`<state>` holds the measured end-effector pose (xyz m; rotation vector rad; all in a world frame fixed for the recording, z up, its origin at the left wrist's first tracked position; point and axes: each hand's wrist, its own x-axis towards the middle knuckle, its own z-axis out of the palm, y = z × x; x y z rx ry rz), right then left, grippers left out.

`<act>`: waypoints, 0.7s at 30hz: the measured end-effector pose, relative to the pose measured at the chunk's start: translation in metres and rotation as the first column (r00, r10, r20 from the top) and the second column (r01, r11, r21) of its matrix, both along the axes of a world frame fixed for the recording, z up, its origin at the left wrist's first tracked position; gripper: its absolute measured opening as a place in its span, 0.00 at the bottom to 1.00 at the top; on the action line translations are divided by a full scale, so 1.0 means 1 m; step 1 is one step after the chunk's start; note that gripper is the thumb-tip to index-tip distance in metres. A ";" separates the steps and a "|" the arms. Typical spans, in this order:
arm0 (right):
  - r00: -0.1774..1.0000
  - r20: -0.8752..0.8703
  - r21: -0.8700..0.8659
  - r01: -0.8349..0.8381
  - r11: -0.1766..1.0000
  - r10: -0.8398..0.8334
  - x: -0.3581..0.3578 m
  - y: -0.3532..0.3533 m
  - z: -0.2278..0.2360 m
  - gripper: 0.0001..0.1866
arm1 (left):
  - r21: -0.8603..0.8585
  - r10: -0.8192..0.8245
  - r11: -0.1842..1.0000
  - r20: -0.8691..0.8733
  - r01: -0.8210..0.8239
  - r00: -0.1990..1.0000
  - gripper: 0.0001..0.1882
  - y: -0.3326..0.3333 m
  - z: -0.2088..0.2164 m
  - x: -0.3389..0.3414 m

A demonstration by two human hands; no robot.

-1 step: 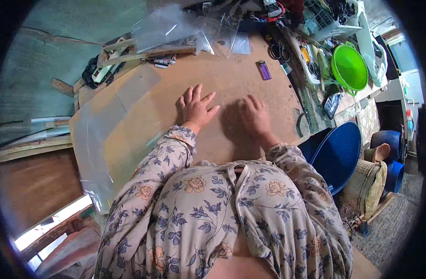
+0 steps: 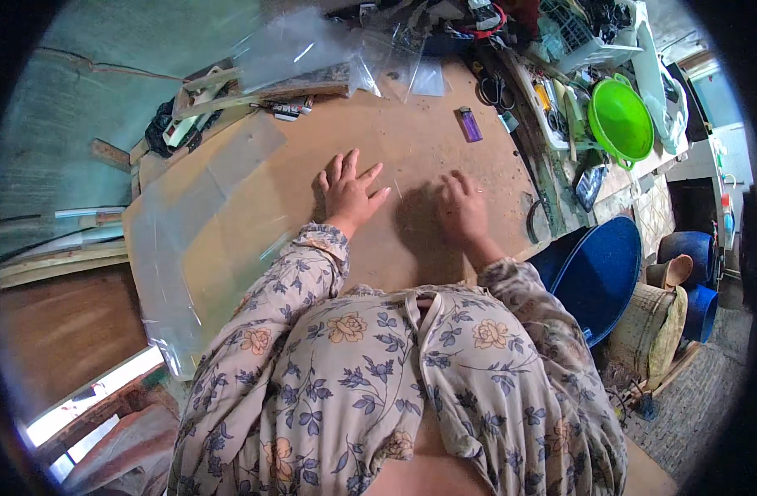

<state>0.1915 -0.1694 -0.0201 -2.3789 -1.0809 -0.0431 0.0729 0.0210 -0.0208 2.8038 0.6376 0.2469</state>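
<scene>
My left hand [image 2: 349, 190] lies flat on the brown tabletop [image 2: 428, 120] with its fingers spread, holding nothing. To its right, my right hand [image 2: 463, 210] hovers over the board or just touches it, its fingers curled downward. Whatever those fingers hold, if anything, is hidden under them. A dark shadow falls to the left of this hand. Beyond it lies a purple lighter [image 2: 469, 125]. Thin clear strips and small crumbs are scattered over the board.
Clear plastic sheeting [image 2: 168, 248] covers the table's left edge. Plastic bags [image 2: 428, 78] lie along the back. At the right are black-handled scissors [image 2: 496, 93], a green colander [image 2: 621, 121], a dark phone-like slab [image 2: 592, 187], a blue tub [image 2: 597, 277] and a woven basket [image 2: 643, 326].
My right hand has shifted slightly to the right, its fingers still curled. My left hand stays in place.
</scene>
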 end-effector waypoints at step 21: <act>0.813 0.169 -0.031 0.570 0.821 -0.558 0.030 -0.133 -0.003 0.06 | -0.018 0.022 1.000 -0.065 -0.024 0.998 0.24 0.002 0.008 -0.003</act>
